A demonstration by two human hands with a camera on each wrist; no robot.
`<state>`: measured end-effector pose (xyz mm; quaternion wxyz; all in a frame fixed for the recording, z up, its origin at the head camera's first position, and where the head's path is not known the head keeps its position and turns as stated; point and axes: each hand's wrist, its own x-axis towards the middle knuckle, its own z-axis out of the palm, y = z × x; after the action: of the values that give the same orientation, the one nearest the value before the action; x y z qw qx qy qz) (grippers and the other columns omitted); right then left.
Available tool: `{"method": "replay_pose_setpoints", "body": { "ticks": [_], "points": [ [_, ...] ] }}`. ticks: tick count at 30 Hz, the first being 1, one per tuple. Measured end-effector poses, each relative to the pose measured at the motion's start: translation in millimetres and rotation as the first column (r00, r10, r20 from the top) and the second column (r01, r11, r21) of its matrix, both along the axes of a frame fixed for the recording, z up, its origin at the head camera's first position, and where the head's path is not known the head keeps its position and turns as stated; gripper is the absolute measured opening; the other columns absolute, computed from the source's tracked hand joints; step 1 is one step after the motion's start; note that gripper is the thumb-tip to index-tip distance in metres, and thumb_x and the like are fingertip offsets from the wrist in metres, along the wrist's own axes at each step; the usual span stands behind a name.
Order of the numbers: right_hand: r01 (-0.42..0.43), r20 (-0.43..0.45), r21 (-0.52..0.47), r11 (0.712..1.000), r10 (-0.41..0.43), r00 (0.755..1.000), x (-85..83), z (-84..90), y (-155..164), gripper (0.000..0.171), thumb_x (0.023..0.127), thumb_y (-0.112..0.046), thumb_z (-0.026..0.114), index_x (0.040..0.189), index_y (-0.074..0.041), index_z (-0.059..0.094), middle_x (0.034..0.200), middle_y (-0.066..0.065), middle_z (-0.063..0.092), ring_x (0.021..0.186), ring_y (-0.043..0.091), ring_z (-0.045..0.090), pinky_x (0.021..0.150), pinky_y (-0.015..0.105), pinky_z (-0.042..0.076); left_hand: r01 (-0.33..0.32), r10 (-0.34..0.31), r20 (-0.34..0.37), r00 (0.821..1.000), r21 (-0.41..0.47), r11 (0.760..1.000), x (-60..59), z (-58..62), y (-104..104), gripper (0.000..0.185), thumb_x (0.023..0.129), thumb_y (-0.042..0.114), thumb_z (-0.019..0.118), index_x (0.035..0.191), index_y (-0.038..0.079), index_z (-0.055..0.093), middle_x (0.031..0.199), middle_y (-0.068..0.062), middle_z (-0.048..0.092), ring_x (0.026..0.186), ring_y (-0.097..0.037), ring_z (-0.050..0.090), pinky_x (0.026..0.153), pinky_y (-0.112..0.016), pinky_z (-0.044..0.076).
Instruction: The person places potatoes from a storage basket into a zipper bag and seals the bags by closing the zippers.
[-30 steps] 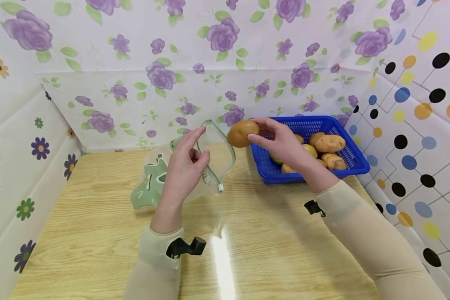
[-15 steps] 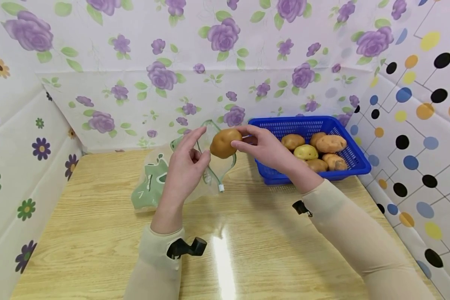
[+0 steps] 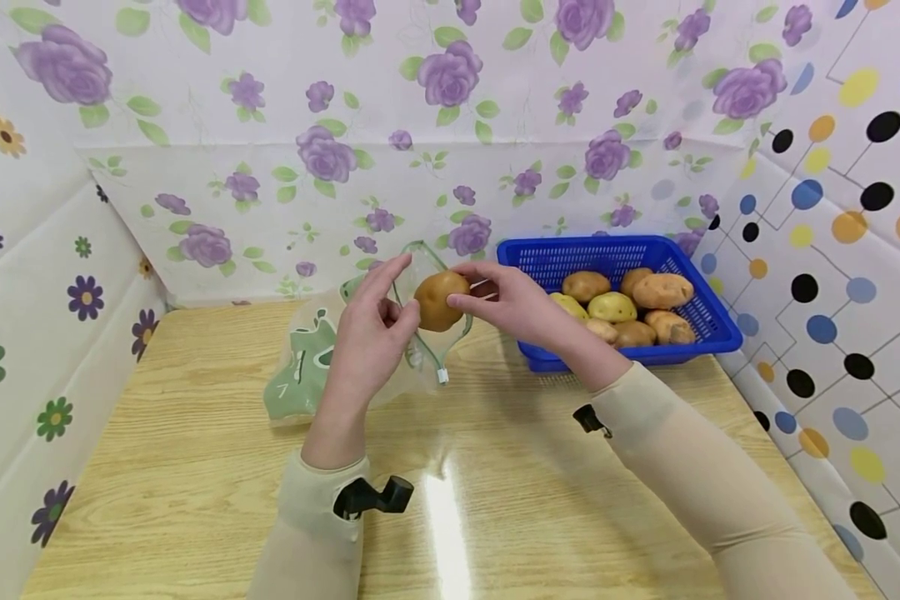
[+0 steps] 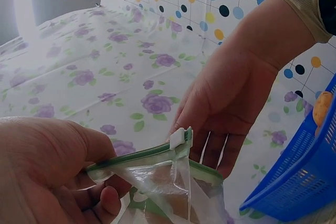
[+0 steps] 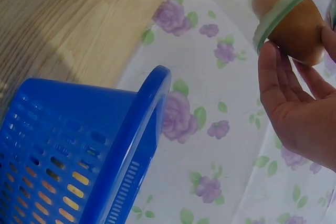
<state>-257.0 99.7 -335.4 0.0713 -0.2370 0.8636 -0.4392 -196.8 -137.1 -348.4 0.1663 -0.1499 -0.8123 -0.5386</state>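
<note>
A clear zip bag [image 3: 307, 371] with a green print stands on the table, its green-edged mouth spread open and a white slider [image 4: 177, 138] at one corner. My left hand [image 3: 371, 333] pinches the near left edge of that mouth. Fingertips of my right hand [image 3: 521, 304] grip a smooth brown potato [image 3: 437, 302] right at the opening. In the right wrist view the green zip edge crosses the potato [image 5: 302, 35], whose far end shows through the film. The left wrist view shows the right fingers dipping behind the bag's rim.
To the right, a blue plastic basket [image 3: 645, 355] holds several potatoes [image 3: 662, 291], brown and yellowish. Beneath everything is a wood-grain table [image 3: 195, 467]. Flowered sheeting [image 3: 390, 83] hangs behind, and a dotted sheet [image 3: 832, 267] hangs at the right.
My right hand has carried the brown potato leftward and down from beside the basket to the bag's mouth. My left hand has stayed at the bag's edge.
</note>
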Motion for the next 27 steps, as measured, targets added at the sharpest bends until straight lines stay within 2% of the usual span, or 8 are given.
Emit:
{"method": "replay_pose_setpoints", "body": {
  "ticks": [6,12,20,27],
  "points": [
    [-0.02,-0.003,0.035,0.999,0.02,1.0,-0.4,0.1,-4,0.056,0.108,-0.038,0.073,0.158,-0.016,0.061,0.138,0.004,0.07,0.118,0.023,0.07,0.095,0.044,0.06,0.002,-0.002,-0.009,1.0,0.017,1.0,0.8,-0.4,0,0.061,0.104,0.001,0.066,0.163,0.015,0.057,0.15,-0.002,0.059,0.07,-0.021,0.053,0.062,-0.025,0.045],
    [-0.025,-0.017,0.054,0.998,0.026,1.0,1.7,2.8,-6,0.054,0.11,-0.039,0.071,0.159,-0.019,0.061,0.141,0.004,0.069,0.118,0.022,0.069,0.096,0.044,0.06,-0.003,0.005,-0.024,1.0,0.046,0.999,2.3,-0.7,1,0.062,0.103,-0.001,0.065,0.163,0.016,0.058,0.157,-0.002,0.057,0.071,-0.02,0.051,0.061,-0.024,0.043],
    [0.023,-0.047,0.023,0.999,-0.022,0.999,2.7,4.5,2,0.051,0.11,-0.037,0.071,0.157,-0.018,0.064,0.141,0.004,0.07,0.118,0.02,0.07,0.097,0.047,0.059,-0.025,0.028,-0.034,0.999,0.09,0.996,3.2,-1.6,0,0.064,0.103,-0.003,0.061,0.163,0.018,0.058,0.163,0.001,0.053,0.072,-0.02,0.05,0.062,-0.023,0.043],
    [0.072,-0.071,0.033,0.997,-0.07,0.995,1.6,3.7,20,0.051,0.109,-0.036,0.072,0.156,-0.019,0.063,0.143,0.002,0.068,0.121,0.021,0.068,0.1,0.047,0.057,-0.01,0.017,-0.056,0.998,0.114,0.993,4.3,-1.9,0,0.066,0.102,-0.004,0.06,0.164,0.019,0.056,0.164,0.001,0.052,0.07,-0.02,0.049,0.062,-0.023,0.042]
  ]
}}
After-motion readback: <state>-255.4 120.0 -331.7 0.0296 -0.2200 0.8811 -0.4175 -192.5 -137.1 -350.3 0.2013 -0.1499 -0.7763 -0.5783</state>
